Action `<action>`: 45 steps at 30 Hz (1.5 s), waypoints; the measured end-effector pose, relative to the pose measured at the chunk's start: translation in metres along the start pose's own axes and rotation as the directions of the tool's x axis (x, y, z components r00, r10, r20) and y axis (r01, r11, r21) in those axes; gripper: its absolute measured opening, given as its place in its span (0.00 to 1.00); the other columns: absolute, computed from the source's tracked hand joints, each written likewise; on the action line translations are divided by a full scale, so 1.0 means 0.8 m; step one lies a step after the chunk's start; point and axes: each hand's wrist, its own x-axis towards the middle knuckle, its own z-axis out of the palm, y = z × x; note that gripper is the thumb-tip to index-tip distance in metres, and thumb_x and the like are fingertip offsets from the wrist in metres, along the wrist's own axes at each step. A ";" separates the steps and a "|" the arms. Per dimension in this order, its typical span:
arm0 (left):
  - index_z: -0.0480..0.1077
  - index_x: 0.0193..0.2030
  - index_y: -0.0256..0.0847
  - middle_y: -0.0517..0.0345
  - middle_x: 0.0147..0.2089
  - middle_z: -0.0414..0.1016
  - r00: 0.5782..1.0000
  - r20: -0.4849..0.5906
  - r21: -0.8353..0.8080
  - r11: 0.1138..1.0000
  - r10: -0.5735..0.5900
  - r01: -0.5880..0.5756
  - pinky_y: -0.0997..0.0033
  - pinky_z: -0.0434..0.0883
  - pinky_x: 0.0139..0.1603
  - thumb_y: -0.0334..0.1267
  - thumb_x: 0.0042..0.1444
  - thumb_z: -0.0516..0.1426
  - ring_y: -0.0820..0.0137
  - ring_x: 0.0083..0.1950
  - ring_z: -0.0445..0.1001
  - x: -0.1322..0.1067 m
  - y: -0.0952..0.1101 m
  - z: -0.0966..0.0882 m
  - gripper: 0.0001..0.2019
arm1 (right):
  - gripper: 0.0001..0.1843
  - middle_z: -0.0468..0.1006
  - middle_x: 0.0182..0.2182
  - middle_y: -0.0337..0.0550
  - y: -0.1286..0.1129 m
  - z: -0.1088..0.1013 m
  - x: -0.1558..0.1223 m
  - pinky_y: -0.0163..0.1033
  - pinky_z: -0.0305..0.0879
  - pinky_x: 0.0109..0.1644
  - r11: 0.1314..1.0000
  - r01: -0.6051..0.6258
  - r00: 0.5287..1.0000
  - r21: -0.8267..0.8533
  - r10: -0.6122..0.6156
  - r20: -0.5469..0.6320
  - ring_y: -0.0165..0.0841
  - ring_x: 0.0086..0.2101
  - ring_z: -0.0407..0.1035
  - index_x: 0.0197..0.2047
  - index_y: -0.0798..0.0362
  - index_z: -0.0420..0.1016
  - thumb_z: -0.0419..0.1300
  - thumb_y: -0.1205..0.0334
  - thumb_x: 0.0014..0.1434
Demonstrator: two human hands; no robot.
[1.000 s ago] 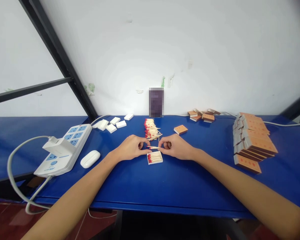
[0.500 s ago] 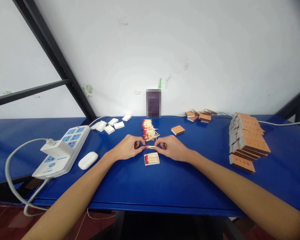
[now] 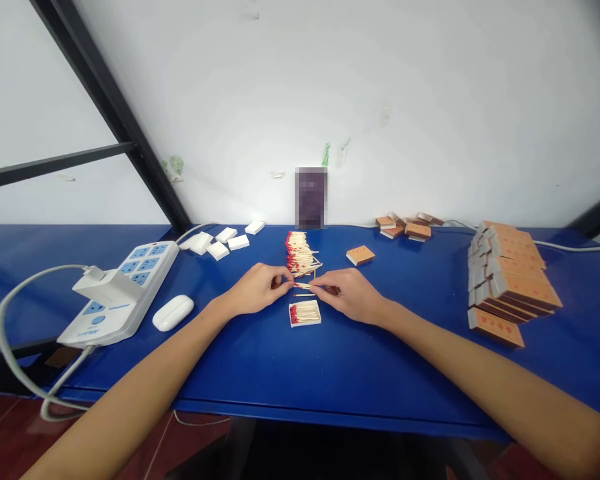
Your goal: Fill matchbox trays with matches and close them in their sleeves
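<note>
My left hand [image 3: 264, 288] pinches the red-headed end of a few matches [image 3: 303, 285]. At their plain ends, my right hand [image 3: 347, 292] closes thumb and finger on the same matches. Just below them a single match [image 3: 305, 295] lies on the blue table. Nearer to me is a white matchbox tray [image 3: 306, 325] filled with a layer of matches, red heads to the left. Beyond my fingers spreads a heap of loose matches [image 3: 300, 253], heads mostly to the left.
White trays [image 3: 219, 251] lie at the back left, near a power strip [image 3: 147, 263] and a white case [image 3: 173, 313]. One orange matchbox sleeve [image 3: 361, 255] lies right of the heap, with several sleeves [image 3: 418, 231] behind. Stacked matchboxes [image 3: 515, 267] stand at the right.
A single match now lies on the table between my hands and the filled tray. Both hands still pinch matches, slightly farther from the tray. The camera view has shifted a little.
</note>
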 end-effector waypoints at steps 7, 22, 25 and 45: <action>0.75 0.40 0.41 0.67 0.22 0.64 1.000 0.012 0.014 1.000 -0.006 0.006 0.75 0.56 0.28 0.45 0.64 0.55 0.77 0.23 0.60 0.000 0.008 -0.002 0.11 | 0.05 0.70 0.19 0.34 -0.001 -0.004 -0.003 0.32 0.55 0.29 0.998 -0.016 0.998 0.065 0.019 -0.055 0.24 0.21 0.60 0.33 0.55 0.79 0.61 0.67 0.59; 0.75 0.46 0.42 0.69 0.21 0.63 0.998 0.007 0.027 0.998 0.063 -0.063 0.76 0.57 0.28 0.35 0.61 0.54 0.78 0.22 0.60 -0.002 0.009 -0.002 0.11 | 0.06 0.70 0.20 0.35 -0.002 -0.005 -0.003 0.32 0.56 0.30 1.000 0.005 1.000 0.030 -0.005 0.000 0.25 0.22 0.61 0.33 0.54 0.80 0.61 0.66 0.60; 0.75 0.45 0.42 0.69 0.20 0.62 0.998 0.007 0.014 0.997 0.070 -0.070 0.76 0.57 0.28 0.35 0.60 0.55 0.78 0.21 0.59 -0.003 0.008 -0.001 0.10 | 0.06 0.70 0.21 0.35 -0.002 -0.004 -0.003 0.32 0.56 0.31 1.000 0.026 0.999 -0.012 -0.026 0.019 0.25 0.23 0.62 0.35 0.55 0.81 0.61 0.66 0.60; 0.74 0.42 0.39 0.69 0.20 0.60 0.996 -0.012 -0.014 0.996 0.087 -0.087 0.75 0.58 0.28 0.38 0.60 0.56 0.78 0.21 0.58 -0.006 0.008 -0.004 0.08 | 0.07 0.69 0.24 0.36 -0.008 -0.005 -0.006 0.33 0.54 0.31 0.992 0.110 0.993 -0.069 -0.106 0.058 0.26 0.25 0.61 0.36 0.53 0.81 0.60 0.66 0.61</action>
